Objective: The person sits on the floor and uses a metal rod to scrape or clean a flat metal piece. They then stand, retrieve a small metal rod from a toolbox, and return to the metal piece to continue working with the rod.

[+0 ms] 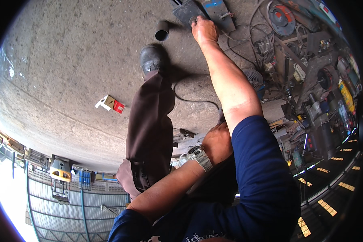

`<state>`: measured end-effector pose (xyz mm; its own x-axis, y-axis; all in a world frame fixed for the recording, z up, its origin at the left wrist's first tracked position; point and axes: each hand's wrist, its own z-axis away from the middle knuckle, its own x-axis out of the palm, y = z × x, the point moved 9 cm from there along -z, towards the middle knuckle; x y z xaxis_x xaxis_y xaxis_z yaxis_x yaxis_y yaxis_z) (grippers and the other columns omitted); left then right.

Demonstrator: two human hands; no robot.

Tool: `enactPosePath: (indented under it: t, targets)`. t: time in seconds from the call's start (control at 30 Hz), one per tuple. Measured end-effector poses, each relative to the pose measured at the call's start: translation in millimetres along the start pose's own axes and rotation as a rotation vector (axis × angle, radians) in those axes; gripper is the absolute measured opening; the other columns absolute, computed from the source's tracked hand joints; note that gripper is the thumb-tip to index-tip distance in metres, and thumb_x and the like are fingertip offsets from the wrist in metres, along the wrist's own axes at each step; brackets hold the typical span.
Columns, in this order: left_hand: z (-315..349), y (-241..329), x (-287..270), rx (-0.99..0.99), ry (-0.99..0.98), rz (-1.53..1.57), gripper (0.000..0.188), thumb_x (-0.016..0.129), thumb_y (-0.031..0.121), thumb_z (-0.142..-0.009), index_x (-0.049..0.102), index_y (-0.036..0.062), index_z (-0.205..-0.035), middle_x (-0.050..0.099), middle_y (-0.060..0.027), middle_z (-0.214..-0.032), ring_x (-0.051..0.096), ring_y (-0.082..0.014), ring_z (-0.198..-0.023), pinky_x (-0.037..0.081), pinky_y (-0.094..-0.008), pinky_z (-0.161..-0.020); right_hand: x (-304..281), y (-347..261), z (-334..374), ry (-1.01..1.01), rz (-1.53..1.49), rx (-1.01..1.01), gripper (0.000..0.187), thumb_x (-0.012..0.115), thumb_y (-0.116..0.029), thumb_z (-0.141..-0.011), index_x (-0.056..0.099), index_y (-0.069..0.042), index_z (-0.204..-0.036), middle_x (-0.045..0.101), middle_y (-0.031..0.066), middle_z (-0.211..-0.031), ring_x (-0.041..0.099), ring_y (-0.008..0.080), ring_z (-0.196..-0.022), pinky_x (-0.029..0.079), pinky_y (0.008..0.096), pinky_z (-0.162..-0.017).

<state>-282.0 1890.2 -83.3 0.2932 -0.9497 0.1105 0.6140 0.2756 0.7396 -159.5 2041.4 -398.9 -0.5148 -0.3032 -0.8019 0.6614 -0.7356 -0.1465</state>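
My right hand reaches far forward to a dark grey metal block on the concrete floor. Its fingers are closed at a small, dark round piece at the block's near edge; what exactly they grip is partly hidden. Beside the block, to the right, lies a flat grey metal plate with a blue patch. A short dark pipe piece stands left of this hand. My left hand, with a metal wristwatch on the wrist, rests near my right leg, its fingers hidden behind my right arm.
My boot stands on the floor behind the pipe piece. A red and white folded card lies to the left. On the right are a disc cutting tool, tangled cables, a round wire guard and a yellow bottle.
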Motion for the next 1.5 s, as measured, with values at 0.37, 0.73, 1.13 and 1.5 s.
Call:
enactPosePath:
  t: [0.37, 0.73, 1.13, 1.5]
  targets:
    - [1, 5, -2, -0.01, -0.037, 0.022, 0.041, 0.067, 0.029, -0.089, 0.066, 0.0002, -0.118, 0.069, -0.0217, -0.118, 0.064, -0.0389, -0.112, 0.051, -0.0448, -0.1, -8, -6, 1, -0.061, -0.016, 0.066, 0.036, 0.064, -0.037, -0.099, 0.068, -0.005, -0.117, 0.074, 0.0242, -0.108, 0.072, 0.0417, -0.104, 0.058, 0.0503, -0.091]
    - [0, 2, 15, -0.09, -0.067, 0.032, 0.038, 0.067, 0.029, -0.089, 0.066, -0.0009, -0.114, 0.068, -0.0259, -0.108, 0.065, -0.0416, -0.104, 0.052, -0.0467, -0.097, -4, 29, 47, -0.036, -0.07, 0.038, 0.031, 0.066, -0.031, -0.096, 0.067, -0.005, -0.112, 0.076, 0.02, -0.095, 0.075, 0.0399, -0.094, 0.059, 0.0494, -0.085]
    - [0, 1, 11, -0.111, -0.055, 0.042, 0.039, 0.065, 0.027, -0.092, 0.064, -0.0024, -0.117, 0.067, -0.0268, -0.112, 0.065, -0.0429, -0.105, 0.051, -0.0476, -0.097, -12, 34, 27, 0.098, -0.123, 0.056, 0.031, 0.066, -0.036, -0.096, 0.07, -0.009, -0.109, 0.076, 0.0208, -0.094, 0.074, 0.0412, -0.092, 0.059, 0.0495, -0.083]
    - [-1, 4, 1, -0.106, 0.016, 0.065, 0.04, 0.066, 0.029, -0.092, 0.063, -0.0018, -0.117, 0.067, -0.0263, -0.112, 0.065, -0.0429, -0.105, 0.052, -0.0474, -0.096, -7, 35, 22, 0.095, -0.055, 0.071, 0.032, 0.066, -0.038, -0.096, 0.068, -0.007, -0.106, 0.076, 0.0216, -0.092, 0.075, 0.0412, -0.088, 0.06, 0.0495, -0.08]
